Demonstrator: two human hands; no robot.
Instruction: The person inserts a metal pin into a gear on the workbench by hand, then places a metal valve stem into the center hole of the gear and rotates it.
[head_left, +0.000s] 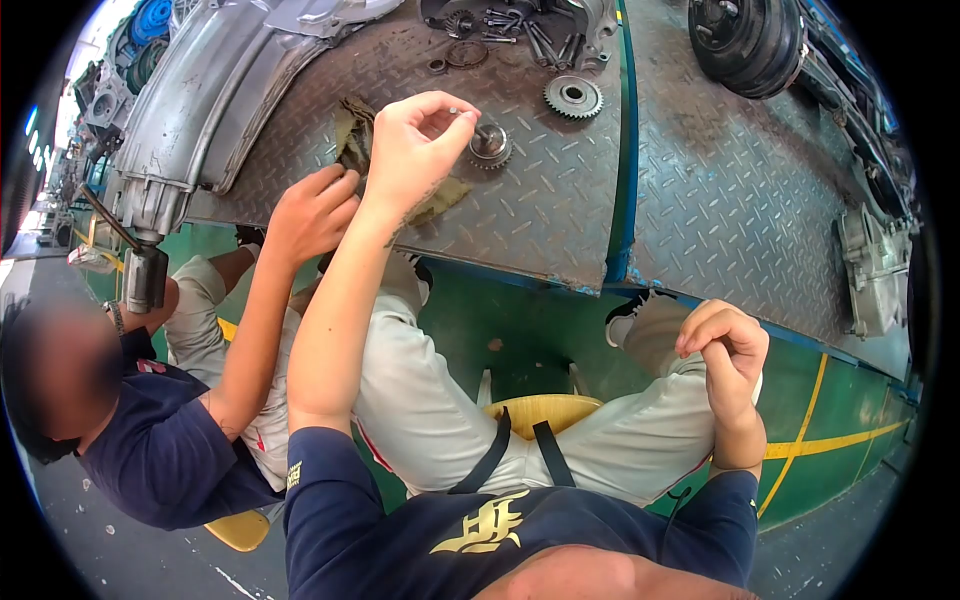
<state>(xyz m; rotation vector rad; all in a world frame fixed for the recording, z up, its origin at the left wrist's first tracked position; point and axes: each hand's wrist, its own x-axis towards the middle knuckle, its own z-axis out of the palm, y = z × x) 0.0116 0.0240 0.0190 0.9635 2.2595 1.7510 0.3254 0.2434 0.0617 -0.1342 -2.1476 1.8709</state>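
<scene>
My left hand point(415, 145) is raised over the metal bench, its thumb and index finger closed in a pinch. What lies between the fingertips is too small to make out. Just beside those fingertips a small toothed gear point(490, 147) with a raised hub stands on the plate. My right hand point(728, 350) hovers by my right knee, fingers curled toward the thumb, with nothing visible in it. Partly behind my left wrist lies an olive cloth point(440, 203). A larger ring-shaped gear point(574, 97) rests flat to the right of the small gear.
A co-worker's hand point(312, 215) is close to my left forearm. Bolts point(540, 42) and a flat toothed ring point(466, 54) lie farther back. A large gearbox housing point(200, 100) occupies the left; a black drum point(745, 45) and a metal casing point(872, 270) sit right.
</scene>
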